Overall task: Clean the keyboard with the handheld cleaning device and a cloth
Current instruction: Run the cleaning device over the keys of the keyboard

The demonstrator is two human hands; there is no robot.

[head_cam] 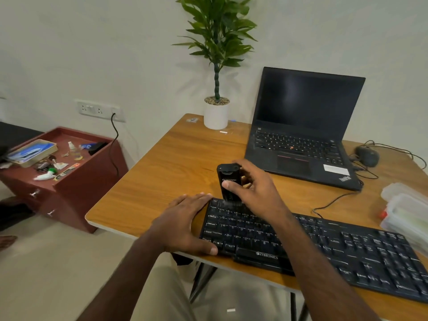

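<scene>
Cleaning device (229, 181) in right hand (253, 186)

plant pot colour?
White, plain, no pattern. The plant pot shows clearly in the head view, at the table's far edge.

Home office / room desk setup. Wooden bench (176, 158) against a plain wall, open laptop (301, 135), wired mouse (367, 155), external keyboard (324, 246), potted plant (216, 112). Wall socket strip (99, 110) and a red drawer cabinet (76, 188) cluttered with small household items beside it.
</scene>
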